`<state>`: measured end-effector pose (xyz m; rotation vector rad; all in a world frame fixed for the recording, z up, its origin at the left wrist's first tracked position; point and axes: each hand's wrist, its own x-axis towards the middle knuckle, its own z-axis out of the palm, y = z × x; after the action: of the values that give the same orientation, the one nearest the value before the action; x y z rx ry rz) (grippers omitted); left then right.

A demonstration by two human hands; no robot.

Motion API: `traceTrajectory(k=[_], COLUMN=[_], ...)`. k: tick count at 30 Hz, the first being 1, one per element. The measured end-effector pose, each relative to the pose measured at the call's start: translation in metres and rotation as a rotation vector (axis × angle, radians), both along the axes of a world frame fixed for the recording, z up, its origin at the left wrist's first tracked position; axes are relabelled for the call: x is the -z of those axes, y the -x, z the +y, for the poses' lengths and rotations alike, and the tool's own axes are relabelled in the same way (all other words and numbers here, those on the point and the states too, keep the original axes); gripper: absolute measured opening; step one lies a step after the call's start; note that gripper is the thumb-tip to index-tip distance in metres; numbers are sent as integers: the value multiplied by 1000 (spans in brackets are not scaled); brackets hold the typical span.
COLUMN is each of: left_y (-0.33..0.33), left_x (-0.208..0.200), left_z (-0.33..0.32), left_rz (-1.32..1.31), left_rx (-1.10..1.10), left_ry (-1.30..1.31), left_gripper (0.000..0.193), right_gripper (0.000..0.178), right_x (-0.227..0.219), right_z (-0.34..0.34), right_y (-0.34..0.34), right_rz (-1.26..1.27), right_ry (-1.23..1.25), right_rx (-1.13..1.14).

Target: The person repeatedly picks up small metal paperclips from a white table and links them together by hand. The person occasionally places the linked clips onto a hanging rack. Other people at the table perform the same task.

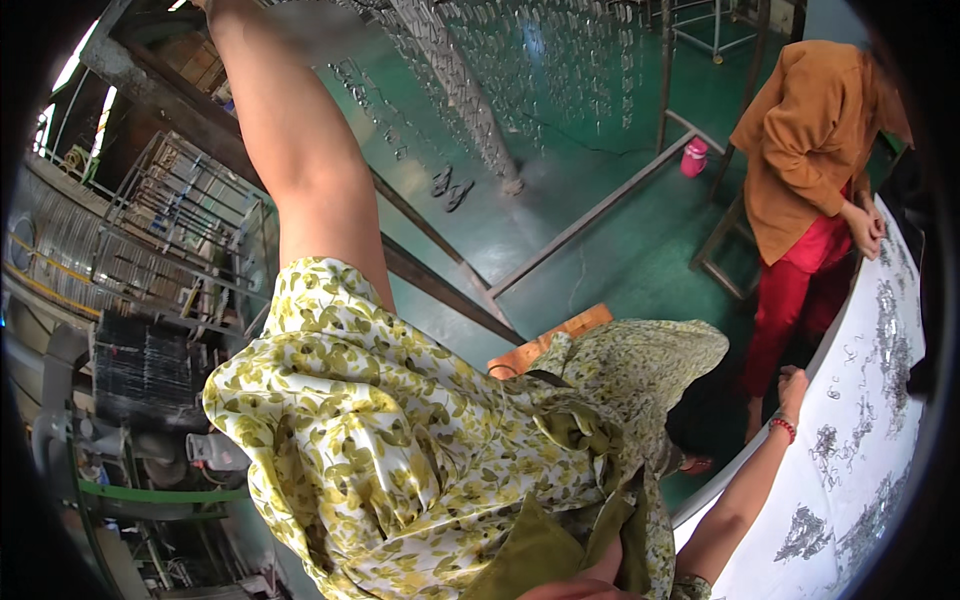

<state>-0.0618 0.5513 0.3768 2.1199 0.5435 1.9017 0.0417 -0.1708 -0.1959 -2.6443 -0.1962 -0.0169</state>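
Note:
My left arm, bare below a green-and-white leaf-print sleeve (330, 300), stretches up to the top left, where the picture's edge cuts off the hand. Near that forearm is a blurred grey shape. Beyond it hang many strands of small shiny pieces (590, 70). My right hand (792, 392), with a red bead bracelet (783, 430) at the wrist, is at the near edge of a white-topped table (800, 490). Its fingers look curled closed; whatever they may hold is too small to make out. Small dark metallic pieces (805, 533) lie in piles and scattered on the table.
A co-worker in a brown top (815, 120) and red trousers stands at the table's far side, hands over it. Metal frame bars (590, 217) cross the green floor. A pink container (694, 157), sandals (458, 194), an orange-brown wooden seat (550, 340) and racks (185, 210) stand around.

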Motion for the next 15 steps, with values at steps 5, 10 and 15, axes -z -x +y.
traceTrajectory(k=[5,10,15], left_y=[-1,-2,-19], left_x=[-23,-19,-19], left_z=[61,67,60], left_rz=[57,84,89], left_rx=[-16,-178,-269], left_ry=[-138,-188,-304], left_gripper=[25,27,31], right_gripper=[20,19,15], right_x=[12,14,10], right_z=[-2,6,14], right_y=[-3,3,12], right_rz=[39,-1,-236], right_ry=[46,21,47], right_rx=[44,59,-111])
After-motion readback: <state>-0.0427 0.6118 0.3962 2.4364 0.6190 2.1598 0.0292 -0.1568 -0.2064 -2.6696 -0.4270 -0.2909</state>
